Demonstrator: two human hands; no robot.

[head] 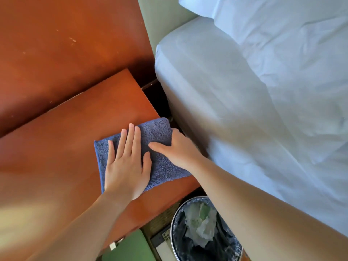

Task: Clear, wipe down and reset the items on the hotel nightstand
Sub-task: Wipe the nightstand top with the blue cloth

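Blue terry cloth (160,132), folded to a rectangle, lies flat on the wooden nightstand surface (62,147) near its front right corner, one cloth edge running along the surface's right edge. The left part of the cloth is covered by the left hand (126,166): palm down, fingers straight and together, thumb out, pressing flat. Right hand (178,147) sits at the cloth's right edge, thumb laid on top; its fingers drop past the edge and are hidden, so cannot tell whether they grip. Both forearms enter from the bottom, cut off by the frame. Bed (244,91) with white sheets stands just beside. Below: lined waste bin (172,228) holding crumpled material, a green object (130,247), and a dark item, indistinct.
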